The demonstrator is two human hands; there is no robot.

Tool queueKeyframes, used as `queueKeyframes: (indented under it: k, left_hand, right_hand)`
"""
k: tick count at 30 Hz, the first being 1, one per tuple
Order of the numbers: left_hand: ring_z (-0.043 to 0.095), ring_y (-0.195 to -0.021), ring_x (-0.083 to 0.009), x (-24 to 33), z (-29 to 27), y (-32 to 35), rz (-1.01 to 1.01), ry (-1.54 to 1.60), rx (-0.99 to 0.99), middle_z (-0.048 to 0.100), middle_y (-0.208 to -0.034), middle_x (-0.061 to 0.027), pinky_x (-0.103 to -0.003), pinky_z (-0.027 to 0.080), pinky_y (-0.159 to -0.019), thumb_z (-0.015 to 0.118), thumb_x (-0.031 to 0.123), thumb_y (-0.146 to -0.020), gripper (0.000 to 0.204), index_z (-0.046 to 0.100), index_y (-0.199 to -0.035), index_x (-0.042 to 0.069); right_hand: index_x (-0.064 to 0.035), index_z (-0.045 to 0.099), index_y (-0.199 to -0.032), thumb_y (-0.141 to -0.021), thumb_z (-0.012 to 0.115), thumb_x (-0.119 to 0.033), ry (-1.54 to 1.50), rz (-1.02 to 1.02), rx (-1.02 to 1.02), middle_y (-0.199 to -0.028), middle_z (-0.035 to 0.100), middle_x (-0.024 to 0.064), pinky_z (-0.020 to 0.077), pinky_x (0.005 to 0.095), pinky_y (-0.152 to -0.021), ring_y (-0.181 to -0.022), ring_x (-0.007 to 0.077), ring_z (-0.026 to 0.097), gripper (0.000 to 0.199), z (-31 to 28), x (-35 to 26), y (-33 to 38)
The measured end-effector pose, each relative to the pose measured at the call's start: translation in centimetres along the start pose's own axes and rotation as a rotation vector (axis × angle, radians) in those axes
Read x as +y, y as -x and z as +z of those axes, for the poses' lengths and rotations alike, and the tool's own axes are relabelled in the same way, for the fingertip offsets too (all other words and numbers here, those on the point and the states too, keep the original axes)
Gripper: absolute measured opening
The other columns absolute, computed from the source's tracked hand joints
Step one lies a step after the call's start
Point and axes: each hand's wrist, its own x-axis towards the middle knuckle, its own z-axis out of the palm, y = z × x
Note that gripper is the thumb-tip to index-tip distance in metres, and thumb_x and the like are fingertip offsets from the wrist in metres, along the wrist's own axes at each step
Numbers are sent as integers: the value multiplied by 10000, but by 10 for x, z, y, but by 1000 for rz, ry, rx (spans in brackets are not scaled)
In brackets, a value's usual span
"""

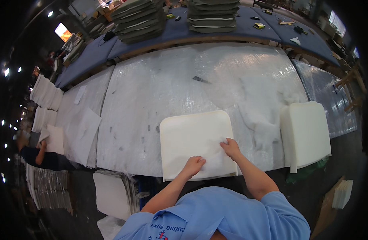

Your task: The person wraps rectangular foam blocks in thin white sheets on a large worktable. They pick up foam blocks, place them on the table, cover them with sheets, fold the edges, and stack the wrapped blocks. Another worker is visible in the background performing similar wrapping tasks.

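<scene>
A cream seat-shaped foam pad with rounded far corners lies in front of me at the near edge of the table. Over its near right part, my left hand and my right hand are both closed, fingertips pinched. Between them stretches a thin, wispy white piece of wadding, hard to make out against the pad. The right hand sits slightly farther away, by the pad's right edge. A loose heap of white wadding lies on the table beyond and to the right.
Similar pads are stacked at the table's right end. The table is wrapped in clear film and bears a small dark flat piece. Grey pad stacks stand on a blue table behind. Another person handles a sheet at far left.
</scene>
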Motion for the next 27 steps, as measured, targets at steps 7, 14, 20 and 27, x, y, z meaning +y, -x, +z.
queueKeyframes:
  k: [7, 14, 20, 27]
  left_hand:
    - [669, -1012, -224, 18, 2, -6, 106, 112, -87, 713, -1052, -143, -328, 517, -911, 745, 349, -934, 521, 602, -1341, 56]
    - [544, -751, -127, 19, 10, -7, 46, -89, -250, 670, -764, -31, -316, 468, -693, 722, 270, -935, 239, 749, -908, 33]
    - [554, -744, -127, -26, -9, 12, 184, -81, -140, 661, -826, -22, -276, 457, -685, 643, 126, -932, 140, 710, -965, 7]
    - [590, -839, -112, 26, 7, -13, 155, 725, 54, 647, -930, -7, -274, 489, -747, 606, 83, -943, 90, 648, -1020, 64]
  right_hand:
    - [3, 689, -1058, -937, 707, -161, -406, 34, -198, -855, 687, 56, 482, 334, -612, -724, 131, 599, 204, 24, -23, 19]
    - [-16, 684, -1028, -949, 690, -118, -230, -24, 46, -830, 655, 17, 462, 301, -598, -698, 110, 578, 128, 18, -26, 9]
    - [-7, 627, -1224, -1009, 669, -265, -908, 171, 51, -1139, 702, 118, 570, 390, -884, -1004, 225, 686, 338, -37, 1, -19]
    - [-22, 612, -1291, -1065, 553, -394, -1145, 307, -263, -1168, 711, 87, 563, 400, -897, -1061, 230, 690, 439, -6, -30, 12]
